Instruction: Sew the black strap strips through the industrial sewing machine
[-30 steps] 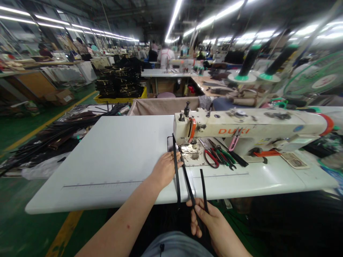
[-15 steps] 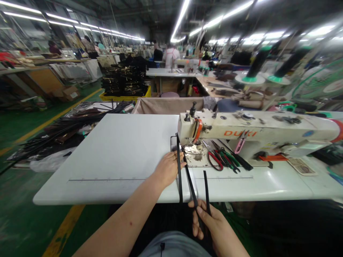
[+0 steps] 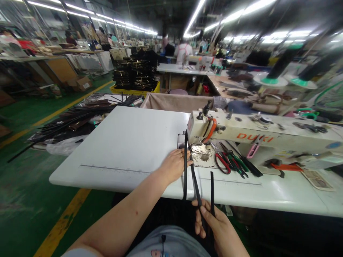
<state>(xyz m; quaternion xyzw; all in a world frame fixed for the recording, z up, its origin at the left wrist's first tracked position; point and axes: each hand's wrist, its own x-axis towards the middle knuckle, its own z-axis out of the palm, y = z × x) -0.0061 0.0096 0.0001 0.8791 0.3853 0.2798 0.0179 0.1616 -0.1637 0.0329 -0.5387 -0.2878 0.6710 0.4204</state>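
Note:
A black strap runs from the needle area of the sewing machine down to my right hand, whose thumb and fingers pinch it below the table edge. Another strap end stands up from the same hand. My left hand lies on the white table beside the needle plate, fingers stretched out at the strap. A further black length crosses over the left fingertips and hangs past the table's front edge.
Red-handled scissors, green-handled pliers and other tools lie by the machine's base. Pink snips rest against its arm. Left of the white table is a pile of straps. A yellow crate stands behind.
The camera view has turned slightly, so the table and machine appear tilted and farther right. Both hands keep nearly the same places on the straps.

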